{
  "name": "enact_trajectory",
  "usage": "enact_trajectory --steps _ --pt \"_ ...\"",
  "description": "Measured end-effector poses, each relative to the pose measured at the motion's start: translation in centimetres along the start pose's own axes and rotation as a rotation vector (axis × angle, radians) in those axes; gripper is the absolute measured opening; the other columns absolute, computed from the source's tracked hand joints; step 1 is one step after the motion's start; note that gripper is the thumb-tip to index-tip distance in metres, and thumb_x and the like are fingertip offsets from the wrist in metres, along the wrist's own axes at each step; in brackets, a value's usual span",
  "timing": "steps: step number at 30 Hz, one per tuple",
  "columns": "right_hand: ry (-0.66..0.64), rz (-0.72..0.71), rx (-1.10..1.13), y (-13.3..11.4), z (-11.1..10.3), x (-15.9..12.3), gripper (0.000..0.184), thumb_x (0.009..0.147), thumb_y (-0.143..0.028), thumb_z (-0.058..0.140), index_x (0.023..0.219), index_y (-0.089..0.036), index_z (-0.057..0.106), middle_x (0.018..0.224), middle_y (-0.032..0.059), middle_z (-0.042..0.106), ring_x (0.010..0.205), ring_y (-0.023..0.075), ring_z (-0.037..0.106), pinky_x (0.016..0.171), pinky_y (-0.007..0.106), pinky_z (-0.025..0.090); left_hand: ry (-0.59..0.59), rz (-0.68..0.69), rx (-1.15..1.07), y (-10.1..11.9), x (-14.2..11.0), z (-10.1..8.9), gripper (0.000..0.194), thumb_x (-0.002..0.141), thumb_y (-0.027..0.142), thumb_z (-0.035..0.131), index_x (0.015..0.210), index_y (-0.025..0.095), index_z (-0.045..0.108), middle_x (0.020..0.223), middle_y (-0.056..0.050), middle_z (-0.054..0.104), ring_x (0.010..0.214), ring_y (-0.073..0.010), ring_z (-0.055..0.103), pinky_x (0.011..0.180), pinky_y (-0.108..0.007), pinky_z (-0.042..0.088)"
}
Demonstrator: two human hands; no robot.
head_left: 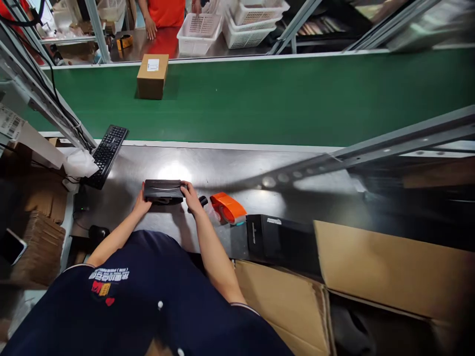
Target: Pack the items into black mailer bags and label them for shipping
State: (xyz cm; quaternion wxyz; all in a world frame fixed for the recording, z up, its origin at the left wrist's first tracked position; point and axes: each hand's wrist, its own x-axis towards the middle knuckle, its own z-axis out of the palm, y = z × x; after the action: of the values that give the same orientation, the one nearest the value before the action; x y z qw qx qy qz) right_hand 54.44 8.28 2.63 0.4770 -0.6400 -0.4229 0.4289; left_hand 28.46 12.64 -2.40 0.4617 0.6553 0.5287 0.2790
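Note:
Between my two hands is a flat black box-like item (164,190), raised a little over the steel table (237,168). My left hand (142,201) grips its left end, and my right hand (191,196) grips its right end. What kind of item it is I cannot make out. Just right of my right hand lies a small black handle-like thing (203,200), partly hidden by the wrist. An orange tape dispenser or roll (228,207) rests farther right, and past it stand black boxes (274,235).
A keyboard (107,153) leans at the table's left, with a mouse (98,233) nearer me. Beyond the table runs a green conveyor belt (260,99) carrying a cardboard box (152,76). An open carton (389,267) is at right. Across the belt are white baskets (200,32) and a person in orange (166,12).

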Motion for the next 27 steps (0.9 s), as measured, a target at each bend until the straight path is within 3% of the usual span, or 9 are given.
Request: enact_trajectory --steps 4,9,13,16,20,24,27 --pt "0.046 0.044 0.076 -0.2 0.3 -0.2 0.053 0.082 -0.061 0.058 0.121 -0.025 0.062 0.134 0.0098 0.068 0.130 0.0290 0.059 0.121 0.051 0.042 -0.068 -0.007 -0.109 0.0 -1.6 -2.0 0.114 0.083 0.037 0.078 0.172 0.023 0.009 0.168 -0.018 0.046 0.154 -0.0330 0.047 0.132 -0.056 0.035" --pt "0.053 0.135 0.029 -1.2 -0.1 1.7 0.045 0.078 -0.053 0.057 0.111 -0.024 0.064 0.109 0.0071 0.069 0.109 0.0281 0.062 0.110 0.050 0.048 -0.070 -0.070 -0.138 1.3 -0.3 -1.9 0.088 0.084 0.029 0.073 0.164 0.022 0.038 0.161 -0.017 0.056 0.149 -0.0335 0.053 0.128 -0.058 0.041" --pt "-0.020 0.115 0.003 -1.5 -1.5 2.1 0.039 0.078 -0.047 0.057 0.109 -0.025 0.066 0.098 0.0030 0.067 0.101 0.0256 0.060 0.104 0.046 0.051 -0.090 -0.139 -0.196 2.6 0.8 -2.4 0.096 0.075 0.019 0.073 0.164 0.027 0.038 0.161 -0.015 0.056 0.151 -0.0340 0.050 0.117 -0.055 0.051" --pt "-0.034 0.087 -0.008 -1.5 -1.9 1.1 0.035 0.080 -0.040 0.055 0.109 -0.025 0.066 0.104 0.0029 0.070 0.104 0.0248 0.061 0.107 0.045 0.050 -0.144 -0.128 -0.220 3.3 0.9 -3.6 0.097 0.069 0.019 0.072 0.161 0.029 0.045 0.161 -0.013 0.057 0.149 -0.0336 0.052 0.112 -0.052 0.054" --pt "0.006 0.149 -0.104 -2.0 -0.7 -0.1 0.023 0.087 -0.035 0.054 0.103 -0.023 0.067 0.112 0.0064 0.073 0.111 0.0255 0.064 0.111 0.046 0.049 -0.108 -0.251 -0.290 3.9 1.9 -5.4 0.071 0.072 0.033 0.074 0.142 0.025 0.066 0.143 -0.014 0.071 0.133 -0.0315 0.065 0.099 -0.045 0.060" --pt "0.069 0.165 -0.167 -2.2 0.6 0.6 0.035 0.096 -0.028 0.053 0.125 -0.016 0.068 0.134 0.0105 0.072 0.126 0.0243 0.063 0.119 0.042 0.045 -0.021 -0.402 -0.319 4.9 4.0 -5.6 0.057 0.074 0.050 0.077 0.123 0.022 0.075 0.111 -0.009 0.079 0.104 -0.0238 0.074 0.076 -0.030 0.058" --pt "0.101 0.172 -0.207 -2.0 1.0 0.3 0.044 0.099 -0.019 0.050 0.140 -0.013 0.063 0.146 0.0119 0.067 0.137 0.0248 0.059 0.125 0.042 0.040 0.061 -0.387 -0.298 6.4 4.2 -4.6 0.057 0.063 0.044 0.087 0.112 0.018 0.076 0.105 -0.008 0.078 0.097 -0.0208 0.072 0.082 -0.032 0.059"
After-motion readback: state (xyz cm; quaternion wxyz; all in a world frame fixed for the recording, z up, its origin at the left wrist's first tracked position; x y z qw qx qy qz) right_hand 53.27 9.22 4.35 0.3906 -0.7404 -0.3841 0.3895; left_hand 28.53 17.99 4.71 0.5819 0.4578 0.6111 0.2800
